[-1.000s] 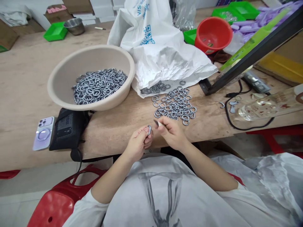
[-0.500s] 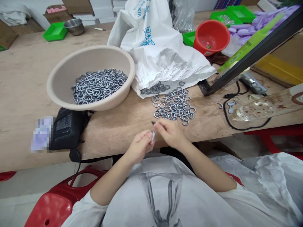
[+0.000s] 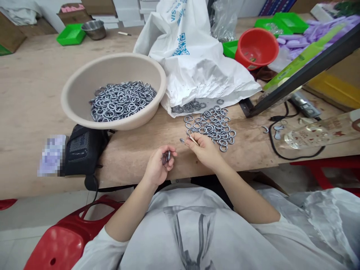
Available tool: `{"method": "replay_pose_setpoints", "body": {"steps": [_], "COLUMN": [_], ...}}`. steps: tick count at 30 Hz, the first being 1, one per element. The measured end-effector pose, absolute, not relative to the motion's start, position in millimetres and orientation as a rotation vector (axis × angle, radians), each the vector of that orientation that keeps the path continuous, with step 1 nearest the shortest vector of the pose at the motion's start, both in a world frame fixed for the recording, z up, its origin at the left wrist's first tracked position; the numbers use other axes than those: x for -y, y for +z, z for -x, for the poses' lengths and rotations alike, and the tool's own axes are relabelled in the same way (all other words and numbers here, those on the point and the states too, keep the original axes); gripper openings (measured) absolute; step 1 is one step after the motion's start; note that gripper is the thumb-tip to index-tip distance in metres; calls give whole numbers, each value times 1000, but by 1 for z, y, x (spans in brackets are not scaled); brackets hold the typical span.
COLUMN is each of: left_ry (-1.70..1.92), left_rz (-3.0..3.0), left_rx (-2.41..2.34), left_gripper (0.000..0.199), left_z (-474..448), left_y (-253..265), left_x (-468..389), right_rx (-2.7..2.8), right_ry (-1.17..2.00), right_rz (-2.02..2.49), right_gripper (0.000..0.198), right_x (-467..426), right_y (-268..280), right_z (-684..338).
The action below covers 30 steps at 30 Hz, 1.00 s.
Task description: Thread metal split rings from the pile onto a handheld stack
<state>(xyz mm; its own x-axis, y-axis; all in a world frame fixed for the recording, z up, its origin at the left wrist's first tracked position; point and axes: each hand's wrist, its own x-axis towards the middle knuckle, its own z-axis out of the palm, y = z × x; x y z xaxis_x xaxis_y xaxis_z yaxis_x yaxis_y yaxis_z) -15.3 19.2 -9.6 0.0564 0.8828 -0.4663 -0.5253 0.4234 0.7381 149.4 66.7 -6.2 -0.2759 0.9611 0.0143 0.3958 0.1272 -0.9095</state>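
My left hand (image 3: pixel 158 167) is above the table's near edge, fingers curled around a few metal rings (image 3: pixel 166 157). To its right, my right hand (image 3: pixel 206 153) pinches a thin pale stick (image 3: pixel 193 140) between thumb and fingers. A single ring (image 3: pixel 182 141) shows just left of those fingertips; whether it touches them I cannot tell. Beyond my right hand, a loose pile of grey metal rings (image 3: pixel 222 129) lies on the wooden table, partly hidden by the hand. More rings (image 3: pixel 191 106) spill from the mouth of a white woven sack (image 3: pixel 208 80).
A wide beige basin (image 3: pixel 69 101) with many rings stands at the left, beside a black pouch (image 3: pixel 81 153). Behind are a red bowl (image 3: pixel 257 45) and green trays (image 3: pixel 70 35). A dark metal bar (image 3: pixel 298 71) slants up at right, near a cable and a clear printed bottle (image 3: pixel 315 133).
My hands have moved apart. The left has shifted left and turned, showing rings in its fingers. The right is slightly farther right, its pale stick now visible. The view has shifted slightly.
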Motion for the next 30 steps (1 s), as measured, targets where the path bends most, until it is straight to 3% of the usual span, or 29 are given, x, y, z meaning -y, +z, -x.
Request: {"method": "replay_pose_setpoints", "body": {"steps": [4,8,12,18,25,30], "left_ry": [1157,1159,1095,1023,1094,1069], "left_rz": [-472,-507,-490,-542,-579,-576], "left_rx": [-986,-951,-908,-824,-849,-836], "left_gripper": [48,49,49,50,47,48], "left_z": [-7,-18,-17,-15,-9,-8], "left_y": [-11,-9,-4,-2,2,-1], "left_x": [-14,-7,-5,-6,-8,-5], "right_rx": [1469,1425,1469,1388,1918,2098], "right_ry": [1355,1255,1327,1455,970,901], "right_rz": [1116,1124,1043,1012,1016,985], "right_gripper": [33,26,34,25,35,40], "right_x": [-37,-23,-27,-38,-34,-30], "right_y": [-9,-16,-11,-6,9,11], "right_z": [-134,-130,-136,-135,-155,-158]}}
